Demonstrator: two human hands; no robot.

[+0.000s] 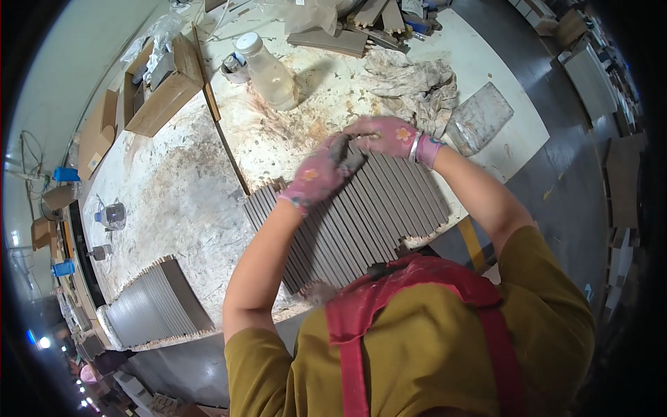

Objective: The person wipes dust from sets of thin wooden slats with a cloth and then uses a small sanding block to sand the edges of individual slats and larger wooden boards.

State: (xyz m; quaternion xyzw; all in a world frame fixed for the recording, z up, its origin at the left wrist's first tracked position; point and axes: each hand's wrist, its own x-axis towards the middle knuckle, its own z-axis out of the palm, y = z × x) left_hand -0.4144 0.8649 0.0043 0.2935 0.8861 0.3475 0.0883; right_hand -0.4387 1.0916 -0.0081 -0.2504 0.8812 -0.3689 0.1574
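Note:
A row of long grey slats (375, 208) lies side by side on the worktable in front of me, their ends notched. I wear pink gloves with a flower print and grey, worn fingers. My left hand (321, 174) rests on the slats near their far ends, its fingers stretched forward and apart from the thumb. Across the far edge of the row reaches my right hand (389, 135), fingers extended leftward until they meet the left fingertips. Its palm side is hidden. Neither hand shows a separate piece lifted off the row.
A second stack of grey slats (156, 306) lies at the table's left near edge. Beyond my hands are a lidded clear jar (271, 76), a crumpled rag (413, 83) and a clear plastic-wrapped block (481, 118). A cardboard box (167, 87) stands far left; loose wood pieces (330, 42) lie behind.

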